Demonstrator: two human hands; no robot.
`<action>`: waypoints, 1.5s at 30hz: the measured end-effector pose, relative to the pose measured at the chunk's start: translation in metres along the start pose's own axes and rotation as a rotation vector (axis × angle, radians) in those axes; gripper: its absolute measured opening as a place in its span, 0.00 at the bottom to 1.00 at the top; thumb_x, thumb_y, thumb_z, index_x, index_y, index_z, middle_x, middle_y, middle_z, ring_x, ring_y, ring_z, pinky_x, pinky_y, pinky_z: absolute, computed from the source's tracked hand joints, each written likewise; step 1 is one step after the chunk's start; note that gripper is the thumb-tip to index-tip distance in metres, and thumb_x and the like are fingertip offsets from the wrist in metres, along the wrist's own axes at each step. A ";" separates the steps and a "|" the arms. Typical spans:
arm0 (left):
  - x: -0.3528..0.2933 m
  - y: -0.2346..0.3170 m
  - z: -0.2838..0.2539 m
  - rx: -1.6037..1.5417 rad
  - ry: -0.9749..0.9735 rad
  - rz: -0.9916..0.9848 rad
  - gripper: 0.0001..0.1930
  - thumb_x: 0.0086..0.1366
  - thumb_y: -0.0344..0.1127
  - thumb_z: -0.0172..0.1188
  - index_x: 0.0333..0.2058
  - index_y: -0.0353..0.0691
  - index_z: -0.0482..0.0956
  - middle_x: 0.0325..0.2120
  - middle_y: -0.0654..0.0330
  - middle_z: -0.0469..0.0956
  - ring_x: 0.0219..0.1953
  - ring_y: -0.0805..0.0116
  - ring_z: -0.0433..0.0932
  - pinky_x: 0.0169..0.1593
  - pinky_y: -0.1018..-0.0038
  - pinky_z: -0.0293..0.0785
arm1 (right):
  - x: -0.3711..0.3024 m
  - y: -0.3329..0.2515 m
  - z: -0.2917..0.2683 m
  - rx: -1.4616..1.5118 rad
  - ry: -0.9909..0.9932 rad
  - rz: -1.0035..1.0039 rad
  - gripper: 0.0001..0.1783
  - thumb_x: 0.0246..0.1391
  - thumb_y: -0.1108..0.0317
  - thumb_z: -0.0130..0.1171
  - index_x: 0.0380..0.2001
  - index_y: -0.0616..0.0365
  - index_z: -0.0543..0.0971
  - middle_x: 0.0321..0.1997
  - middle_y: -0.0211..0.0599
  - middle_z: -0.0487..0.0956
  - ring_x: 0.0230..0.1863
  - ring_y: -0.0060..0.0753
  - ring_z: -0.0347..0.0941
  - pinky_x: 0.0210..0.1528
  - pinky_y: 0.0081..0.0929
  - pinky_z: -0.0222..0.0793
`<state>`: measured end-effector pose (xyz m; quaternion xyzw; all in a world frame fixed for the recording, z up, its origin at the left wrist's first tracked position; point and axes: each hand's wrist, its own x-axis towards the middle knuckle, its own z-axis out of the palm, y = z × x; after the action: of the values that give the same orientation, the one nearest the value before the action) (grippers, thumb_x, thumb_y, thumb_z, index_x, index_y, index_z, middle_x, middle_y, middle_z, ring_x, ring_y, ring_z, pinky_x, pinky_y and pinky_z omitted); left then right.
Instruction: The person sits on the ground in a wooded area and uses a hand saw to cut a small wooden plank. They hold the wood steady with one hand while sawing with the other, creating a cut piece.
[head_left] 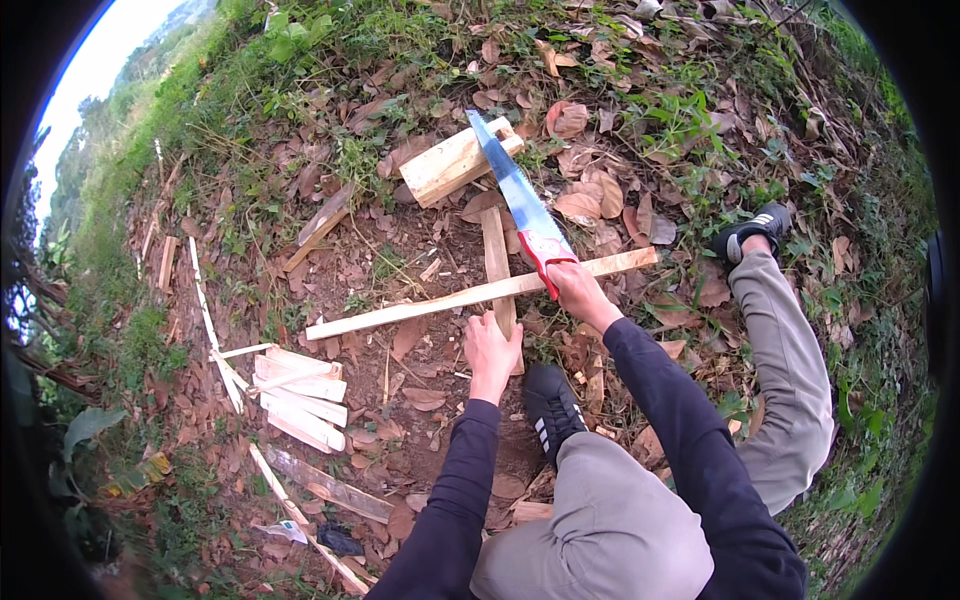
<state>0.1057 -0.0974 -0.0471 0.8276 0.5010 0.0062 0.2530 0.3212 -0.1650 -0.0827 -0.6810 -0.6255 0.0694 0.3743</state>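
My right hand (pixel 583 296) is closed around the red handle of a hand saw (pixel 518 195). The saw's blade points away from me, and its tip overlaps a thick wooden block (pixel 455 168) in the view. Under the handle a long, thin wooden strip (pixel 420 305) runs from left to right. It crosses a shorter wooden piece (pixel 496 250), which points away from me. My left hand (pixel 490 352) grips the near end of that shorter piece, below the strip; part of its fingers is hidden.
To the left lies a fanned pile of cut wood pieces (pixel 300 395). More strips (pixel 203 300) and a weathered board (pixel 320 228) are scattered around. Dry leaves (pixel 585 200) and green weeds cover the sloping ground. My left shoe (pixel 550 410) stands near the shorter piece.
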 end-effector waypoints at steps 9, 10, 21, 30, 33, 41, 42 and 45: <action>-0.063 -0.037 -0.062 -0.087 -0.114 0.081 0.18 0.63 0.48 0.64 0.43 0.40 0.81 0.36 0.53 0.84 0.40 0.55 0.84 0.45 0.62 0.78 | -0.014 -0.043 -0.054 -0.066 0.182 0.045 0.13 0.53 0.68 0.63 0.24 0.59 0.69 0.25 0.46 0.75 0.30 0.54 0.76 0.32 0.45 0.71; -0.077 -0.046 -0.058 -0.102 -0.125 0.084 0.19 0.63 0.48 0.64 0.43 0.39 0.81 0.35 0.53 0.85 0.40 0.56 0.84 0.45 0.62 0.79 | -0.017 -0.050 -0.069 -0.067 0.253 0.046 0.18 0.53 0.62 0.66 0.21 0.57 0.68 0.21 0.44 0.74 0.25 0.53 0.75 0.29 0.45 0.71; -0.211 -0.038 -0.143 -0.046 -0.124 0.143 0.16 0.63 0.46 0.63 0.41 0.39 0.83 0.36 0.50 0.85 0.41 0.53 0.84 0.45 0.62 0.78 | -0.015 -0.153 -0.220 0.058 0.112 0.248 0.17 0.53 0.58 0.66 0.27 0.64 0.84 0.16 0.50 0.76 0.18 0.46 0.75 0.27 0.36 0.70; -0.020 -0.038 -0.150 -0.052 -0.047 0.259 0.14 0.63 0.45 0.63 0.36 0.38 0.82 0.37 0.50 0.83 0.41 0.51 0.82 0.46 0.61 0.76 | -0.029 -0.195 -0.239 0.254 0.215 0.388 0.18 0.60 0.58 0.64 0.25 0.63 0.81 0.15 0.19 0.66 0.20 0.10 0.58 0.21 0.20 0.52; 0.054 -0.083 -0.111 0.083 0.113 0.469 0.15 0.65 0.47 0.61 0.36 0.39 0.80 0.36 0.50 0.80 0.42 0.50 0.79 0.46 0.59 0.76 | -0.041 -0.237 -0.180 0.506 0.370 0.476 0.19 0.60 0.58 0.64 0.23 0.62 0.77 0.16 0.19 0.65 0.20 0.11 0.58 0.22 0.21 0.52; 0.132 -0.075 0.009 0.207 0.217 0.727 0.22 0.72 0.48 0.50 0.22 0.41 0.76 0.25 0.53 0.78 0.34 0.50 0.79 0.40 0.56 0.75 | -0.092 -0.243 -0.046 0.448 0.482 0.748 0.16 0.56 0.71 0.62 0.18 0.59 0.69 0.12 0.23 0.62 0.15 0.16 0.55 0.19 0.25 0.50; 0.133 -0.079 0.013 0.206 0.210 0.743 0.22 0.72 0.47 0.50 0.21 0.41 0.76 0.23 0.53 0.78 0.33 0.50 0.79 0.39 0.55 0.75 | -0.094 -0.234 -0.039 0.386 0.426 0.732 0.17 0.54 0.71 0.63 0.16 0.59 0.69 0.11 0.25 0.62 0.12 0.18 0.56 0.18 0.26 0.51; 0.132 -0.075 0.016 0.194 0.277 0.783 0.22 0.72 0.45 0.51 0.19 0.43 0.75 0.18 0.54 0.77 0.29 0.52 0.78 0.35 0.56 0.70 | -0.092 -0.224 -0.029 0.367 0.401 0.737 0.17 0.53 0.71 0.64 0.15 0.59 0.69 0.10 0.27 0.63 0.12 0.20 0.58 0.18 0.26 0.53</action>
<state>0.1137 0.0334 -0.1250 0.9668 0.1764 0.1656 0.0828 0.1394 -0.2748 0.0374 -0.7804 -0.2340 0.1745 0.5529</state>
